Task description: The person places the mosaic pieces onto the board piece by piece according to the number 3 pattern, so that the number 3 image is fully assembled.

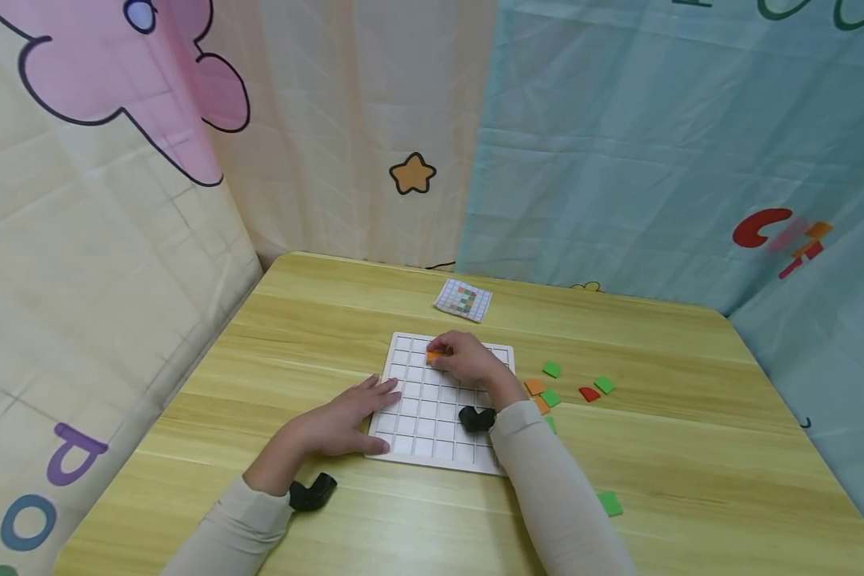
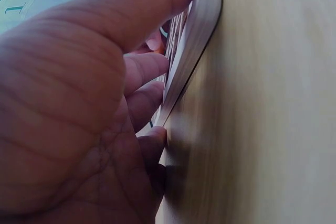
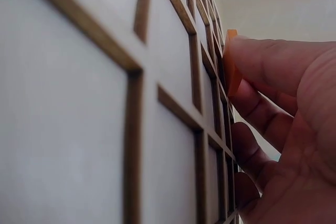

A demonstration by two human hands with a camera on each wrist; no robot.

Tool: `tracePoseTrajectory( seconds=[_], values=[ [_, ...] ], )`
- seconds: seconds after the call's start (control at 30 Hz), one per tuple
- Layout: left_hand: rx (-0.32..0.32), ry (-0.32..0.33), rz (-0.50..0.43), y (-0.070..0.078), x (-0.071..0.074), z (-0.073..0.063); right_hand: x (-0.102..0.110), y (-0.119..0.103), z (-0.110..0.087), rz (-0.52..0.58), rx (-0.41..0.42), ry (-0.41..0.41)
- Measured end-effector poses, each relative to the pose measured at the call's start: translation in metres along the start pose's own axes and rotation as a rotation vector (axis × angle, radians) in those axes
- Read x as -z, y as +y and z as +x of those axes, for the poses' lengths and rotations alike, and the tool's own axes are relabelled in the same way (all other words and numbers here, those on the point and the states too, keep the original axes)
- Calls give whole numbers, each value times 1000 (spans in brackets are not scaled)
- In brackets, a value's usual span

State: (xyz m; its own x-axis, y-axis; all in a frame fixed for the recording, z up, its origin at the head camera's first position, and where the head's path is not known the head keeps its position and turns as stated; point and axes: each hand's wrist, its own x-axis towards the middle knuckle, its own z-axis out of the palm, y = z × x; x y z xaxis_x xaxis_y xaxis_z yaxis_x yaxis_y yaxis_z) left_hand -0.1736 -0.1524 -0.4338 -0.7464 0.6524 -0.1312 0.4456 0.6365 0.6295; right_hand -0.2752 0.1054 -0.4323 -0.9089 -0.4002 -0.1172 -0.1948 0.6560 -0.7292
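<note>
A white grid board (image 1: 425, 428) with recessed square cells lies on the table. My right hand (image 1: 464, 358) pinches an orange tile (image 1: 434, 357) between thumb and fingers at the board's upper part. In the right wrist view the orange tile (image 3: 231, 64) stands tilted against the grid lines, thumb on its near side. My left hand (image 1: 346, 420) rests along the board's left edge with fingers spread, thumb at the lower left corner. The left wrist view shows those fingertips (image 2: 152, 66) touching the board's rim (image 2: 197, 30); nothing is held there.
Right of the board lie loose green tiles (image 1: 552, 369), orange tiles (image 1: 534, 387) and a red rounded piece (image 1: 589, 394). Another green tile (image 1: 610, 503) lies nearer the front, beside my right sleeve. A pattern card (image 1: 464, 299) with coloured squares lies beyond the board. Printed curtains (image 1: 360, 120) stand behind the table.
</note>
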Motion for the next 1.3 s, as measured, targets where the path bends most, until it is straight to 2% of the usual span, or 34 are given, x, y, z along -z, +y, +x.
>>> tracePoseTrajectory(
  seconds=[0.87,1.3],
  values=[
    [-10,2,-9,-1,0,0,0,1,-1,-53,32,5],
    [-9,2,-9,0,0,0,-1,1,-2,-39,13,0]
  ],
)
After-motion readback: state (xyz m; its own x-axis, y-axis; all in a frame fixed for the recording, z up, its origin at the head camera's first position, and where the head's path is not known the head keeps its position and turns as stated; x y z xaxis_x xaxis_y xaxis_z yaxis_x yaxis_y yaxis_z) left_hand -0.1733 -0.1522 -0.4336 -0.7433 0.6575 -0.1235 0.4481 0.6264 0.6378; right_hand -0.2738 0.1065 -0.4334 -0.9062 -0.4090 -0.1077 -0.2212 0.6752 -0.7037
